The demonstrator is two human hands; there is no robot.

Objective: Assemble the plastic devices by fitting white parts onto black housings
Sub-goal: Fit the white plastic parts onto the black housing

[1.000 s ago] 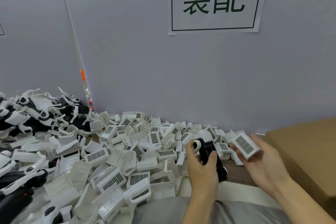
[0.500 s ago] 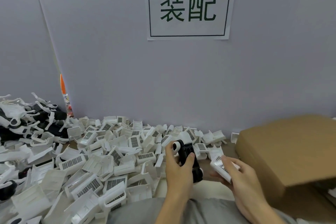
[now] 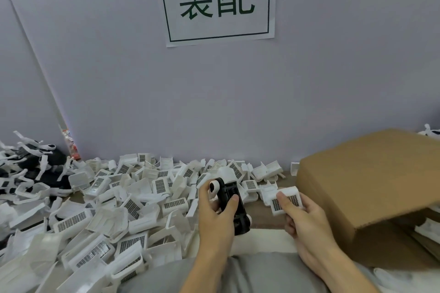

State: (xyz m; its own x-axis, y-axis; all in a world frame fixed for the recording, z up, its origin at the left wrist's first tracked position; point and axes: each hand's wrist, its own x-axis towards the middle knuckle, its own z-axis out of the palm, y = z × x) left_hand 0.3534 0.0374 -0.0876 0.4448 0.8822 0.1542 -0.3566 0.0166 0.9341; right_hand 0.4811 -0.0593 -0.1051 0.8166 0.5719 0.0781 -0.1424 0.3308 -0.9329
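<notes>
Now the right hand [image 3: 307, 219] has drawn its gripped white part [image 3: 285, 200] nearer the black housing [image 3: 232, 204], which the left hand [image 3: 215, 219] grasps.

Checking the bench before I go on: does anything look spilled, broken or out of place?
Nothing stands out. The white parts lie in a loose heap, seemingly as stock. The left hand holds a black housing, the right hand a white part.

Left hand [image 3: 215, 217]: raised upright, forearm rising from bottom centre, fingers and thumb curled in a grip (thumb tip foremost). Right hand [image 3: 303, 217]: just beside it, back facing the camera, thumb and fingers pinching.
</notes>
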